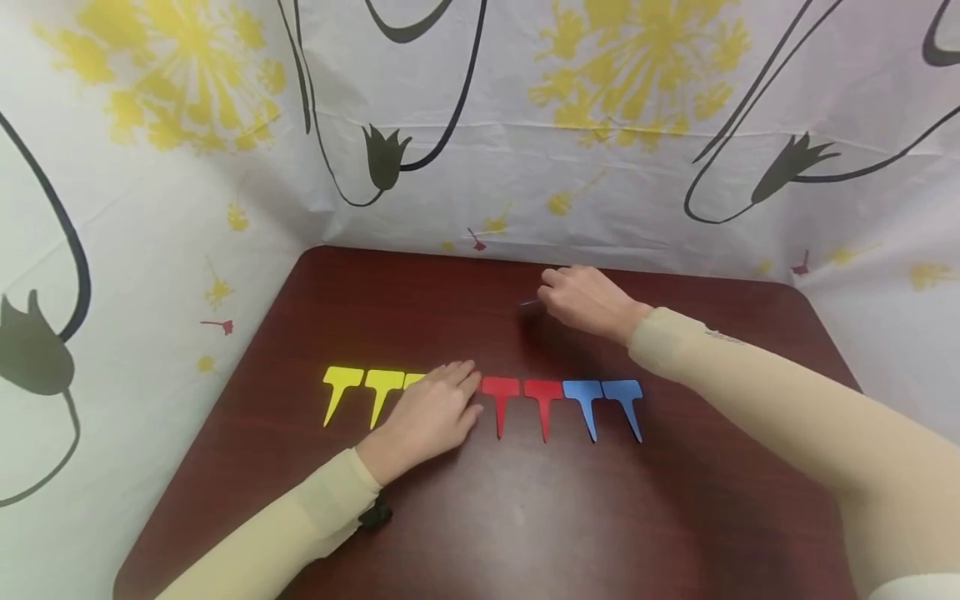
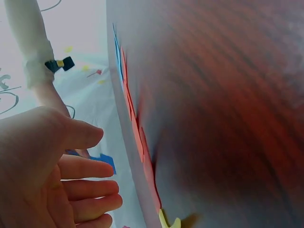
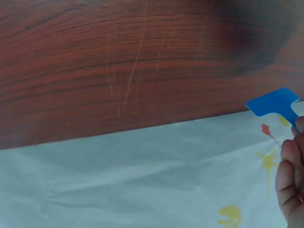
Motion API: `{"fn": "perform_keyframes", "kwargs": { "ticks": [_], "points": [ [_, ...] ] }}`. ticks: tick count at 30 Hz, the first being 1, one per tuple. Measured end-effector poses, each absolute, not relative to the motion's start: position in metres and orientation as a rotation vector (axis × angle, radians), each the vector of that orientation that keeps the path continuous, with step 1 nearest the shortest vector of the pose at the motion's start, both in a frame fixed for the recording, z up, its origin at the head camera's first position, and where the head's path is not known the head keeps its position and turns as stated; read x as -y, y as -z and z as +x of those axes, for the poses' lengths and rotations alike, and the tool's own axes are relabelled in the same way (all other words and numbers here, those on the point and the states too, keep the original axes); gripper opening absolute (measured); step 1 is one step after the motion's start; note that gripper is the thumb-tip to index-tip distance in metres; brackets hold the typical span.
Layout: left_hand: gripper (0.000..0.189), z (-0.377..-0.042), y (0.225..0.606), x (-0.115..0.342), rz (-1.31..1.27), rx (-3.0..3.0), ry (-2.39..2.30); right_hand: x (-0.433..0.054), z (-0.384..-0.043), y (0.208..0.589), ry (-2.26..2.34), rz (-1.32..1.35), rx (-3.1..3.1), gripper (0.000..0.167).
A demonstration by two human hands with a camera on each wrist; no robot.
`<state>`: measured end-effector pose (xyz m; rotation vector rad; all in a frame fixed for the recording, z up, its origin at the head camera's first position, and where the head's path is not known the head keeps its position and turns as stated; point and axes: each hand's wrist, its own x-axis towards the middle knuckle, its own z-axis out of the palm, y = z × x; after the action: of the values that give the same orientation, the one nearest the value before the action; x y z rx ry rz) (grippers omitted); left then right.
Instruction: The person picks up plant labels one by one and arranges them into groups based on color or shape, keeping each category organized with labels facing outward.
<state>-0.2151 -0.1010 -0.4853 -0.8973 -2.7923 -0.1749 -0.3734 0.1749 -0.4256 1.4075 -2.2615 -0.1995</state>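
My right hand pinches a blue T-shaped plant label by its stem, raised near the table's far side; its wide head points away from the fingers. A row of similar labels lies across the table, heads toward the back: yellow labels on the left, red labels in the middle, and two blue labels on the right. Over the join of yellow and red, my left hand lies with relaxed, extended fingers, hiding part of the row. In the left wrist view its palm and fingers hold nothing.
The dark red wooden table has rounded corners. White cloth printed with yellow and grey flowers hangs along its back and sides. A small black object shows beneath the left wrist.
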Motion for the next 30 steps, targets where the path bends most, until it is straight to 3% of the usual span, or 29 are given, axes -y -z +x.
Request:
{"fn": "perform_keyframes", "kwargs": {
  "ticks": [14, 30],
  "points": [
    [0.049, -0.220, 0.477, 0.082, -0.937, 2.806, 0.215, -0.239, -0.318, 0.405, 0.253, 1.287, 2.385, 0.031],
    [0.049, -0.219, 0.479, 0.067, -1.031, 2.839, 0.191, -0.307, -0.264, 0.425, 0.209, 1.213, 2.510, 0.028]
  ]
}}
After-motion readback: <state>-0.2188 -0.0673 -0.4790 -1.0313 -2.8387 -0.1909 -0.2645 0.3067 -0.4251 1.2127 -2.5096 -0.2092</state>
